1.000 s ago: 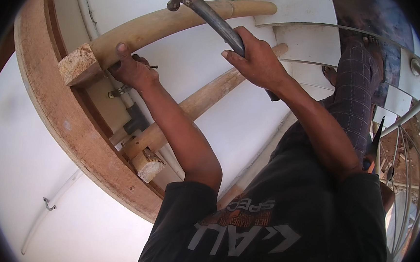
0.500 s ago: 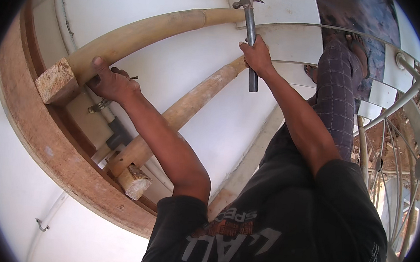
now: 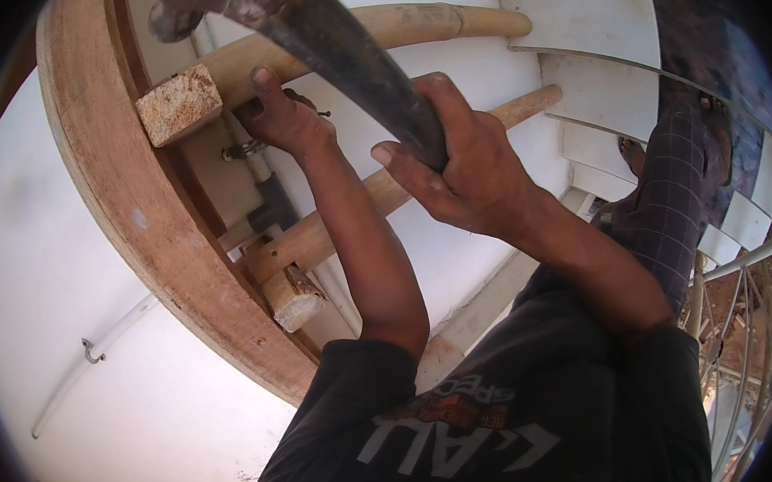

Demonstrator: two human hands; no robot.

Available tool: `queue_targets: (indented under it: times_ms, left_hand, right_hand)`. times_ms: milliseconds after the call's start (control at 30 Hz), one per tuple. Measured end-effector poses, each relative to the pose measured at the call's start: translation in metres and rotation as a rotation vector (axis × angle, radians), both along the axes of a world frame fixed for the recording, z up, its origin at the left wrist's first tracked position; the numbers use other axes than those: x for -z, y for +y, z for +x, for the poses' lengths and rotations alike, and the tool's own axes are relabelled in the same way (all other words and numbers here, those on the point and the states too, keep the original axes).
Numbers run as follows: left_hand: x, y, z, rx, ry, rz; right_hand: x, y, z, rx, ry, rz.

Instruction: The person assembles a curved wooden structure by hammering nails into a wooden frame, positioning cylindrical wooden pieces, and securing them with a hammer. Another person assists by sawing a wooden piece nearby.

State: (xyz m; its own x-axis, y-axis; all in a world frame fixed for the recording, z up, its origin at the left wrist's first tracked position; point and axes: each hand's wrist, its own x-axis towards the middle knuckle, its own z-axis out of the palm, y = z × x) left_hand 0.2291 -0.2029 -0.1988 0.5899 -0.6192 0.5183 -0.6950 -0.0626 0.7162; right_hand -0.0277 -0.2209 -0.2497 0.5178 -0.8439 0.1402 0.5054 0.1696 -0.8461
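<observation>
My right hand (image 3: 481, 167) is closed round the handle of a claw hammer (image 3: 354, 60), raised across the view with its dark metal head at the upper left. My left hand (image 3: 287, 125) grips the upper bamboo pole (image 3: 383, 28) near its left end, thumb up against it and fingers mostly hidden. A nail (image 3: 323, 113) pokes out beside its curled fingers. Next to that hand, a pale wooden block (image 3: 179, 106) sits at the pole's end by the brown wooden beam (image 3: 130, 192). Under my left forearm runs a lower bamboo pole (image 3: 315, 236), with another rough-ended wooden piece (image 3: 296, 302) at its end.
Grey piping (image 3: 274, 206) with a clamp runs along the white wall behind the poles. White steps (image 3: 594, 85) descend at the upper right, where a leg in checked trousers (image 3: 672, 189) and bare feet show. A metal railing (image 3: 747, 257) stands on the right.
The hammer has swung up toward the camera, its head now over to the upper left. My left hand keeps its place at the pole, while the whole view has shifted.
</observation>
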Motion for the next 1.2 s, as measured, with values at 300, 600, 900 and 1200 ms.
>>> queue_targets:
  times_ms: [300,600,900,1200]
  left_hand:
    - [0.006,0.020,-0.021,-0.338,0.152,0.084]
    - [0.005,0.000,-0.016,-0.251,0.209,-0.034]
    - [0.001,0.024,-0.026,-0.351,-0.017,0.478]
    - [0.020,0.035,-0.051,-0.423,0.132,0.514]
  right_hand:
    - [-0.011,0.004,0.002,-0.208,0.022,-0.134]
    - [-0.019,-0.036,-0.020,-0.236,0.217,-0.217]
    - [-0.052,-0.127,-0.118,-0.489,0.615,-0.250]
    - [-0.129,-0.196,-0.171,-0.632,0.901,-0.309]
